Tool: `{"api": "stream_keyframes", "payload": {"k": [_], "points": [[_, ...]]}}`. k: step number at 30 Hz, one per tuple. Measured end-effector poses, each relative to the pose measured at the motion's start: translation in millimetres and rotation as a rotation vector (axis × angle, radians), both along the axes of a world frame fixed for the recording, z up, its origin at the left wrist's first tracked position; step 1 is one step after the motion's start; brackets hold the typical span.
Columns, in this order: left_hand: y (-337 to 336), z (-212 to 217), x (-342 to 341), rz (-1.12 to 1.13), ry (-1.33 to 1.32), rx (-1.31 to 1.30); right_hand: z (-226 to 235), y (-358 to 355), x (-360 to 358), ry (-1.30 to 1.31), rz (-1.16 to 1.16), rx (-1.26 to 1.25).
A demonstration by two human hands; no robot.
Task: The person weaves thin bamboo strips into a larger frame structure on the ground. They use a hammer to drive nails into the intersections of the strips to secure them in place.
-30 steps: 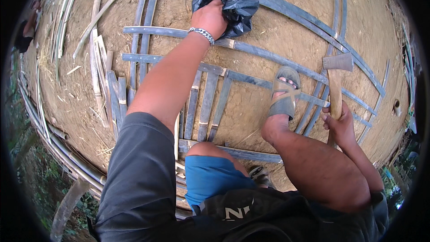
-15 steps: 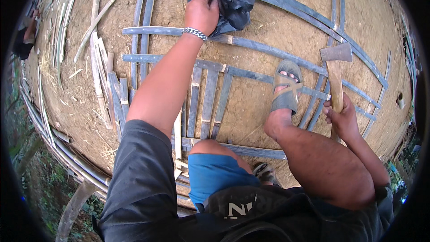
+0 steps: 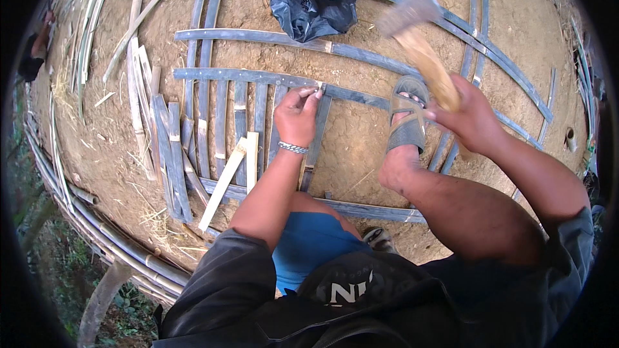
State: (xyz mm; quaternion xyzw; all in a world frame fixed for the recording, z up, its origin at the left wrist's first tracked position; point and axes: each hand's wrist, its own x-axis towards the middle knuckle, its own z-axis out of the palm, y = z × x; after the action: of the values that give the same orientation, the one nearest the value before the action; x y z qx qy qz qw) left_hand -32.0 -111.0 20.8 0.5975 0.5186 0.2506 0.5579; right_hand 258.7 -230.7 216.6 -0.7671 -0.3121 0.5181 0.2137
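My left hand [image 3: 299, 116] is closed in a pinch just over a dark bamboo strip [image 3: 258, 76], at a pale joint where an upright slat meets it. Whatever is between the fingertips is too small to make out. In my right hand [image 3: 474, 116] is a hatchet [image 3: 429, 67], gripped by its wooden handle and raised over the frame, its metal head blurred by motion. A crumpled black plastic bag [image 3: 316, 0] lies across the far strips of the bamboo frame. My sandalled foot [image 3: 407, 116] rests on the frame between the hands.
Two pale split pieces [image 3: 225, 177] lie across the near slats. Loose bamboo strips [image 3: 171, 154] are stacked to the left, with long poles [image 3: 137, 77] beyond. A bamboo edge rail [image 3: 129, 245] borders greenery at lower left. Another person [image 3: 37, 48] is partly visible at far left.
My left hand has let go of the black bag and come back to the nearer strip, fingers pinched. My right hand has lifted the hatchet and swung it leftward.
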Motion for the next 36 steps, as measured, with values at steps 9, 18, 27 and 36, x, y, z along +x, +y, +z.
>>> {"api": "stream_keyframes", "payload": {"k": [9, 18, 27, 36], "points": [[-23.8, -11.9, 28.3, 0.003, 0.286, 0.59, -58.3, 89.0, -121.4, 0.181, -0.508, 0.504], [-23.6, -17.8, 30.4, -0.037, 0.331, 0.603, -113.4, 0.5, -191.6, 0.244, -0.914, 0.37], [-26.7, -18.8, 31.3, -0.001, 0.341, 0.647, -149.5, -39.0, -215.6, 0.292, -0.819, 0.133], [-26.2, -17.7, 34.9, -0.006, 0.36, 0.648, -152.2, -43.0, -220.1, 0.299, -0.782, 0.077]]}}
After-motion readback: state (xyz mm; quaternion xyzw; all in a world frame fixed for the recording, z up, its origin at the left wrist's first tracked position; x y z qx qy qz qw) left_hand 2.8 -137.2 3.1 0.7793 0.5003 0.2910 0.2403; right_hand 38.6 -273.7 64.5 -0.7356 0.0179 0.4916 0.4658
